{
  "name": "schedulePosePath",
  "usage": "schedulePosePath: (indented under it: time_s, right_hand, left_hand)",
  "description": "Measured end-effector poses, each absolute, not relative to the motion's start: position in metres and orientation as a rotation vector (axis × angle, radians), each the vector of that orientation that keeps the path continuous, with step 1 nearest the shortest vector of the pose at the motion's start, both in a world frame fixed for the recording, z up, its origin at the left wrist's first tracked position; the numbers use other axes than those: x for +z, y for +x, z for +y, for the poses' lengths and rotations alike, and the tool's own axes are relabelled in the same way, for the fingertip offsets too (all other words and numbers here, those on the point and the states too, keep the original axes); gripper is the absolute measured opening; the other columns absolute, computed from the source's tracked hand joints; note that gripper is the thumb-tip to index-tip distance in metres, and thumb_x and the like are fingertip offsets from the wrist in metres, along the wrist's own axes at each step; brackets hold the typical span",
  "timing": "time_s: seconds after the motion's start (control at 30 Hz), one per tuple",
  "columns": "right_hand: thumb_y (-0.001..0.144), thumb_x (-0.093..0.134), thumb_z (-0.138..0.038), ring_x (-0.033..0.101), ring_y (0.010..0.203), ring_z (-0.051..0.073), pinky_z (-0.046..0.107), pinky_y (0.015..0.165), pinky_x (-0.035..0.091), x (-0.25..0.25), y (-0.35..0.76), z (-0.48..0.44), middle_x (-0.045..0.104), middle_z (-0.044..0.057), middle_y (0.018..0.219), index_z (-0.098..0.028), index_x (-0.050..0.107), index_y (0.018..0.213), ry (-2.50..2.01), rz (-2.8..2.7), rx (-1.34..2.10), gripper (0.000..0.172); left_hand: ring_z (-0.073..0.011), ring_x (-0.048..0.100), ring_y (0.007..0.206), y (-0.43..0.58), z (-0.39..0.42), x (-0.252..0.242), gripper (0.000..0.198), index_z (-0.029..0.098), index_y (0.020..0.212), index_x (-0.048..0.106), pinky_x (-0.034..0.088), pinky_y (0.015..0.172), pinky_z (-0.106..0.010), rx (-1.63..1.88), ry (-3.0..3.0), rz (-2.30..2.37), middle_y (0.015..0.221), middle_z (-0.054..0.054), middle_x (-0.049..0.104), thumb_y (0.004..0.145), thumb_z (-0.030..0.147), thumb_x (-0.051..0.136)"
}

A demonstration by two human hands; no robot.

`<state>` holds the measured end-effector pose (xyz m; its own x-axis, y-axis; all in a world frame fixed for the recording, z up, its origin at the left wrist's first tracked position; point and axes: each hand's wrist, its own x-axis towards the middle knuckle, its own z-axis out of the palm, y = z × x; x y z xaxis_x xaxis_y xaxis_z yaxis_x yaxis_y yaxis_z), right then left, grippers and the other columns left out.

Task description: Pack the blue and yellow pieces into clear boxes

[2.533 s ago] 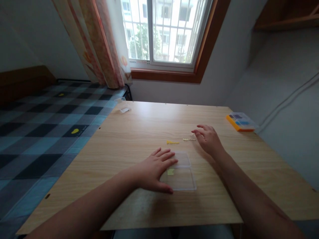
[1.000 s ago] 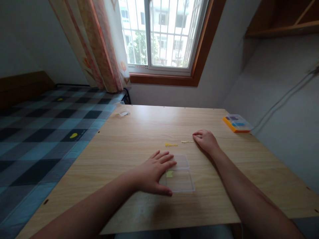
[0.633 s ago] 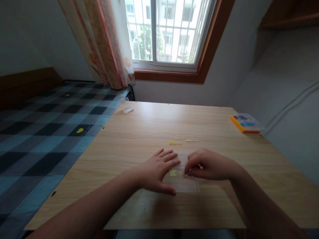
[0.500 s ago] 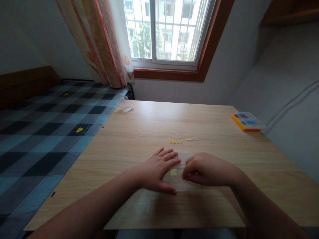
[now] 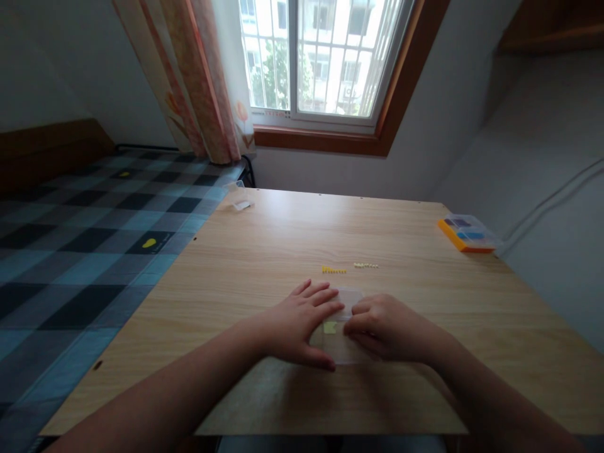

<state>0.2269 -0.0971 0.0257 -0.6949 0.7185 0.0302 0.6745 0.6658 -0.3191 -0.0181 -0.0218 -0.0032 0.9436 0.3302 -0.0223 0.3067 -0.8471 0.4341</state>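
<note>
Flat on the table's near middle lies a clear plastic box [image 5: 350,346], partly covered by both hands. A pale yellow-green piece [image 5: 329,327] shows in it between them. My left hand [image 5: 306,324] rests over the box's left side, fingers spread, holding nothing. My right hand [image 5: 384,327] is over the right side with its fingers curled together; whatever they hold, if anything, is hidden. Just beyond the box are a row of small yellow pieces [image 5: 334,270] and a row of small cream pieces [image 5: 366,265].
On the wooden table [image 5: 264,251], a small clear container [image 5: 240,196] stands at the far left corner. An orange case with a clear lid [image 5: 468,234] lies near the far right edge. A bed with a checked cover [image 5: 108,233] adjoins the left side.
My right hand has shifted slightly down, its fingertips a little nearer the pale yellow-green piece. My left hand stays in place. The camera view has moved slightly.
</note>
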Motion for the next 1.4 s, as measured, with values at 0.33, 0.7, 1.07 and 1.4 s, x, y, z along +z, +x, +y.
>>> schedulePosePath:
  time_s: [0.33,0.7,1.07,1.4]
  right_hand:
    - [0.096,0.056,-0.018,0.055,0.064,0.013,0.029,0.061,0.033,0.007,0.23,-0.098,0.07,0.002,0.076,-0.021,0.072,0.086,-1.051,-2.645,0.321,0.02]
    - [0.095,0.054,-0.015,0.052,0.06,0.013,0.03,0.06,0.033,0.002,0.227,-0.098,0.066,0.001,0.07,-0.02,0.066,0.073,-0.99,-2.668,0.202,0.025]
    - [0.095,0.056,-0.017,0.052,0.06,0.013,0.03,0.059,0.03,-0.003,0.226,-0.099,0.067,0.0,0.07,-0.021,0.069,0.079,-1.049,-2.662,0.156,0.021]
    - [0.099,0.052,-0.02,0.052,0.059,0.013,0.03,0.058,0.03,-0.003,0.225,-0.101,0.067,0.0,0.07,-0.023,0.074,0.092,-1.083,-2.607,0.108,0.024]
  left_hand:
    - [-0.041,0.028,0.153,-0.018,-0.024,0.008,0.099,0.021,0.153,0.047,0.015,0.125,-0.062,0.017,2.63,0.506,0.164,-0.019,0.037,0.075,0.077,0.071]
    - [-0.0434,0.021,0.155,-0.02,-0.036,0.021,0.099,0.016,0.152,0.047,0.015,0.125,-0.062,0.036,2.794,0.543,0.167,-0.021,0.03,0.076,0.075,0.072]
    - [-0.0345,0.07,0.101,-0.02,-0.042,0.037,0.07,0.02,0.137,0.058,0.055,0.084,-0.045,-0.062,2.721,0.725,0.112,-0.011,0.074,0.081,0.057,0.077]
    - [-0.0338,0.067,0.115,-0.019,-0.038,0.028,0.071,0.022,0.139,0.057,0.052,0.096,-0.044,-0.046,2.619,0.68,0.127,-0.012,0.071,0.08,0.054,0.079]
